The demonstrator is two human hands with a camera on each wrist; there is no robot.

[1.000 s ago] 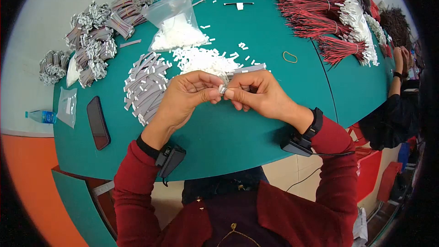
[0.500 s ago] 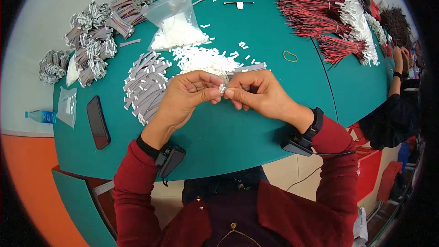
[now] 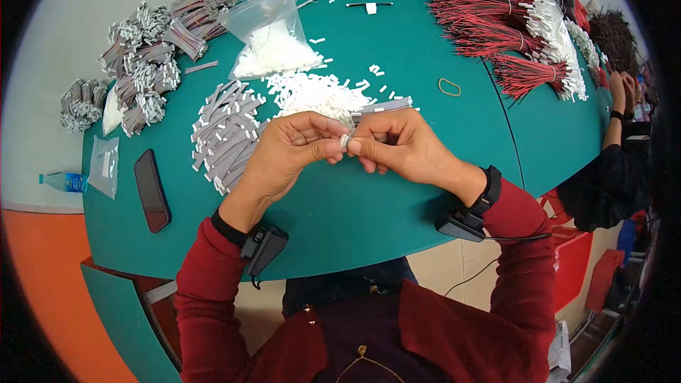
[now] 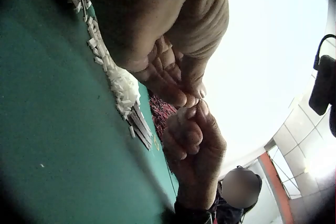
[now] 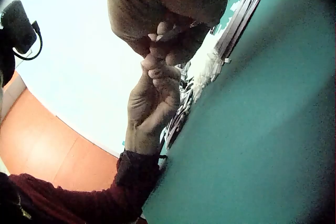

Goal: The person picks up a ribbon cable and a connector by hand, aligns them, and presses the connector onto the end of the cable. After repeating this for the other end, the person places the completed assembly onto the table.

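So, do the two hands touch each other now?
Touching. In the head view the left hand and the right hand meet at the thumb tips, both pinching a small white piece; the left wrist view shows them joined too.

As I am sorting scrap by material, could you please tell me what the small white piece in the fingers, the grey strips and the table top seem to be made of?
The small white piece, pinched by left hand and right hand, looks like moulded plastic: matt. The grey strips seem plastic-sheathed ribbon cable: flat, white-ended. The table top: matt green covering, perhaps rubber; no glare.
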